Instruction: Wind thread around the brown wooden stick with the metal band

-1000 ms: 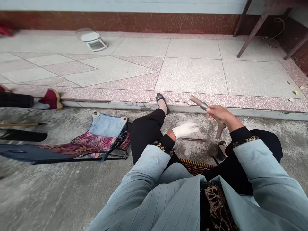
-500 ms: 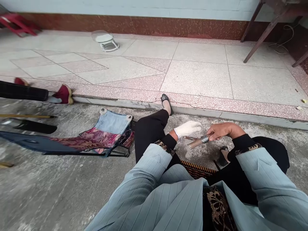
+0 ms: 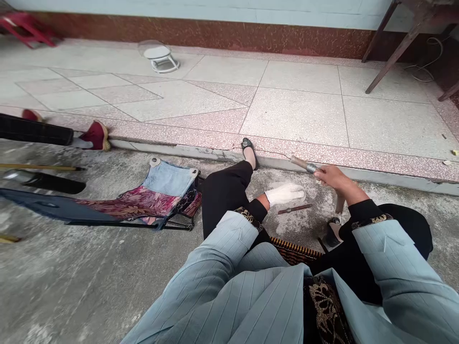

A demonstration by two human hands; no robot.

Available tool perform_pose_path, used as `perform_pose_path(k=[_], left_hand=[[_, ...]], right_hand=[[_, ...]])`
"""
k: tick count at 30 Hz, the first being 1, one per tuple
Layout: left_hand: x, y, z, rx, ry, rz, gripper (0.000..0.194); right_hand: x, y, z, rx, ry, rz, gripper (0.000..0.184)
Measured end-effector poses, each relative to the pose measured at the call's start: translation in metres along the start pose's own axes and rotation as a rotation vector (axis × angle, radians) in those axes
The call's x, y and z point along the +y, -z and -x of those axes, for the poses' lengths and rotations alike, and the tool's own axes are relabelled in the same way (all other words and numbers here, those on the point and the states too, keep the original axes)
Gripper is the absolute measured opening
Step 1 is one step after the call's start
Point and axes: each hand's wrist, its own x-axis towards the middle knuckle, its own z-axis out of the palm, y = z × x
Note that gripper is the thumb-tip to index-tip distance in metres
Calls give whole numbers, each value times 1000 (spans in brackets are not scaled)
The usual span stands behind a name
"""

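My right hand (image 3: 334, 179), bare, is closed around a short brown rod (image 3: 299, 162) with silvery wire (image 3: 311, 168) wound around it near my fingers. The rod points left and slightly up, over the step edge. Lower and to the left, my left hand (image 3: 286, 195) wears a white knitted glove. Its fingers are pressed together with the thumb, and whatever may be between them is too small to make out. Just below the glove, a thin dark brown stick (image 3: 295, 209) is on the concrete. Under my right wrist shows part of another brown piece (image 3: 339, 204).
A low folding chair (image 3: 168, 184) with patched fabric stands to my left. Beyond it are a black cylinder (image 3: 57, 181), a yellowish pole (image 3: 39, 166) and another person's red shoe (image 3: 96, 135). A raised tiled step (image 3: 294, 114) runs ahead, bearing a small white stool (image 3: 161, 56).
My right hand has raised the wire-wound rod up and away from my left hand, tilting its free end upward. My left hand has shifted slightly right. The thin stick now shows more fully.
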Motion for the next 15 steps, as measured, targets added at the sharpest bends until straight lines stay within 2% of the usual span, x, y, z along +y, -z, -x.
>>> perform_pose_path(k=[2,4,7,8,9,11,13,15], left_hand=[[0,2,0,-2,13,-70,39],[-1,5,1,13,57,-116,34],[-4,11,3,9,75,-101,30],[-6,11,4,18,64,-60,29],[-7,12,4,38,56,-8,29],[-10,10,3,108,56,103,33],[-11,5,2,152,82,194,40],[-10,0,0,122,79,228,45]], right_hand=[[-2,-2,2,-72,-10,282,27],[-2,-3,6,-322,14,406,22],[2,2,13,-796,143,215,24],[3,4,15,-882,205,103,27],[5,7,16,-906,262,-6,31],[6,11,18,-790,326,-205,37],[5,11,16,-563,309,-403,39],[4,7,11,-354,244,-547,40]])
